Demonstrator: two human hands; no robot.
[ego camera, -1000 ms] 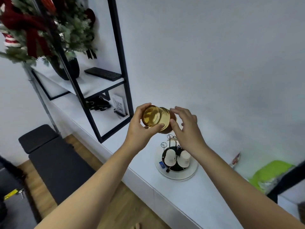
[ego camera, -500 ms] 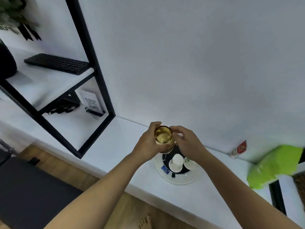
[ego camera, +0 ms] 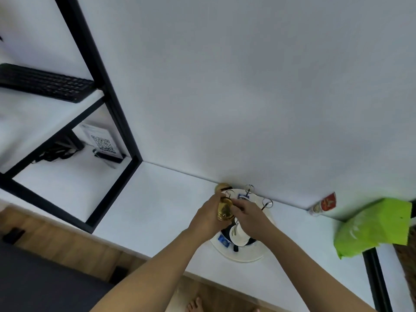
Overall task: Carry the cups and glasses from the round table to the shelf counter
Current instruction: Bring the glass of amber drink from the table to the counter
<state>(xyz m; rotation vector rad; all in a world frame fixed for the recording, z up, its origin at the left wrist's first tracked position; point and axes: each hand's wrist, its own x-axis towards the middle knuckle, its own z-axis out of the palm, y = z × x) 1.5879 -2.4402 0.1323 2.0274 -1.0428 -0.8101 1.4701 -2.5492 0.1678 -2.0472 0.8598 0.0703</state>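
Both hands are on the amber glass (ego camera: 225,211) right now: left hand (ego camera: 208,218) wraps around its side, right hand (ego camera: 248,213) pinches it from the other side. It's held over the white shelf counter (ego camera: 157,199), right above the round cup rack tray (ego camera: 243,255) with its white cups (ego camera: 238,235). There's a green bag (ego camera: 373,226) off to the right, and a black keyboard (ego camera: 45,83) up on the shelf.
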